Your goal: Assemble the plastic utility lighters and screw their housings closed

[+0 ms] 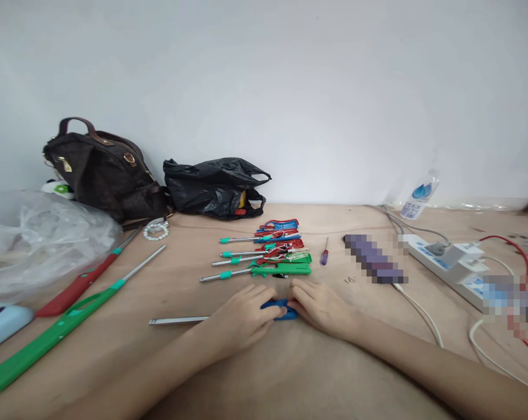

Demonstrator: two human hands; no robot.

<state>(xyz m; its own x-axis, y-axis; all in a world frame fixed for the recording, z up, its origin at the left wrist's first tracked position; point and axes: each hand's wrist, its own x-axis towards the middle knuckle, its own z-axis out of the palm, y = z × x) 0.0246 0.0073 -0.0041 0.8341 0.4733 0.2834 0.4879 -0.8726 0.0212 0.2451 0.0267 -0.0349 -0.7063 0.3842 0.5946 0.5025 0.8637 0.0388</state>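
A long-nosed blue lighter (280, 305) lies low over the front of the table, its metal tube (178, 321) pointing left. My left hand (245, 318) is closed around the lighter where tube and handle meet, hiding that part. At the right end of the blue handle, my right hand (318, 308) has its fingers closed on it. Just beyond both hands are several opened lighters in a stack of rows, among them a green one (285, 269) and a red and blue one (285, 225); wires and inner parts show. A small screwdriver (324, 255) lies to their right.
At left lie a whole green lighter (49, 337), a red one (77, 289), a clear plastic bag (49, 239) and a bead bracelet (156, 230). A dark backpack (101, 175) and black plastic bag (206, 186) stand behind. Right: small screws (349, 280), power strip (439, 262), bottle (419, 198), cables.
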